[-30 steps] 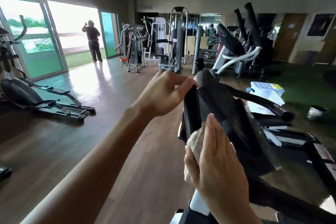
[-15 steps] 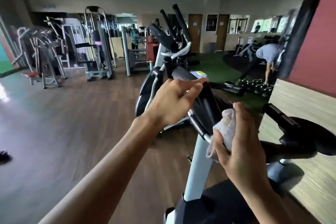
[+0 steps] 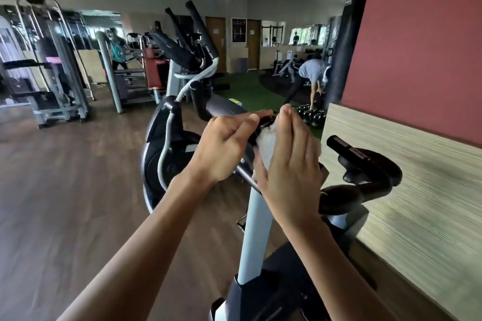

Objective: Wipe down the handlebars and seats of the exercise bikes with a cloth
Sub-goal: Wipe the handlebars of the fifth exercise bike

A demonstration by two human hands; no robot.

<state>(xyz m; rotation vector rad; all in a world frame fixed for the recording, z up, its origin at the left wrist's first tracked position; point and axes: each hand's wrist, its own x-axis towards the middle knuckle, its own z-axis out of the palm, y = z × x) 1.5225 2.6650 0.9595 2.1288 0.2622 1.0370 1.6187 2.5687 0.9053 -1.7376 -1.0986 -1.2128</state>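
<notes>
Head view, frame centre: my left hand (image 3: pixel 221 148) grips the bike console (image 3: pixel 227 111), right hand (image 3: pixel 289 164) flat, pressing the white cloth (image 3: pixel 266 142) mid-wipe; next, I judge, the right handlebar (image 3: pixel 365 161).

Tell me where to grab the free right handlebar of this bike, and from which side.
Judging by its shape, take the right handlebar on its straight end grip, the hand coming down from above and wrapping round it. That stretch juts out bare toward the camera; further back the bar curls into tight bends. The wood-panelled wall crowds the far side.
</notes>
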